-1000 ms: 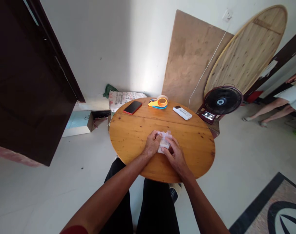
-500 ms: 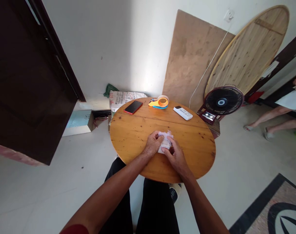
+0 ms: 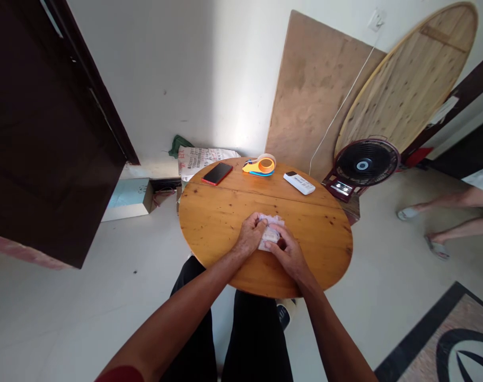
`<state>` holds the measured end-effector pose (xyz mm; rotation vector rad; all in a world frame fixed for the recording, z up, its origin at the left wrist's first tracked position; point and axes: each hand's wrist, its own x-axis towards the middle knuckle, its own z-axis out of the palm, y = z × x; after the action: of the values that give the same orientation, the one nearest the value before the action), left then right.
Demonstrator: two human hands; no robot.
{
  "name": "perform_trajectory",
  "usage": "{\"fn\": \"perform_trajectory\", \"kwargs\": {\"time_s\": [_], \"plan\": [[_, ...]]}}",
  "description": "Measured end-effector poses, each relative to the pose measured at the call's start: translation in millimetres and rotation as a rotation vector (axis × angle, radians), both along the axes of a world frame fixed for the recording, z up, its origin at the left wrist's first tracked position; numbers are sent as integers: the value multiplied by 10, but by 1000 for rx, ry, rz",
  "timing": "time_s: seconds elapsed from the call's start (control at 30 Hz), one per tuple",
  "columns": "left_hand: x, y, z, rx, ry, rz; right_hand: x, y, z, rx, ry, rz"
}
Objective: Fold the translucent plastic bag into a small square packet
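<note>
Since a second ago the right hand point(image 3: 288, 253) has crept up over the wad point(image 3: 271, 231), and the passer-by's legs point(image 3: 448, 212) have slid off toward 3 o'clock; the left hand point(image 3: 249, 235) pinches the wad's left edge, fingers together; right fingers curl shut on it; wad lies mid-table point(image 3: 213, 223); phone point(image 3: 217, 173), tape point(image 3: 260, 165) and remote point(image 3: 299, 183) sit at 12 o'clock.

A plain room at home: I sit at a round wooden table point(image 3: 225, 223) with a phone point(image 3: 217, 173) and remote point(image 3: 300, 183) at its far edge, beside a floor fan point(image 3: 366, 163), tiled floor point(image 3: 66, 297) and rug point(image 3: 451, 339).
</note>
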<state>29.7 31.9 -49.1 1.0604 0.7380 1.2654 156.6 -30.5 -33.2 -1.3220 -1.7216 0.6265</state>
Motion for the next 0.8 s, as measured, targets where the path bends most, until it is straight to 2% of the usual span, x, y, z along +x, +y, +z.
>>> {"fn": "perform_trajectory", "kwargs": {"time_s": [0.17,0.3,0.4,0.53,0.8], "plan": [[3,-32,47,-37,-52,-26,-47,-22,5,-39,54,-45],[-41,-43,112,-142,-87,-80,-90,-1,-46,-55,308,-35],[-122,-41,146,-196,-84,-184,-93,29,-92,-107,447,-49],[-233,-58,167,-131,-77,-322,-70,44,-86,-164,485,-96],[-307,-108,207,-83,-77,-374,-56,26,84,-183,463,-50]]}}
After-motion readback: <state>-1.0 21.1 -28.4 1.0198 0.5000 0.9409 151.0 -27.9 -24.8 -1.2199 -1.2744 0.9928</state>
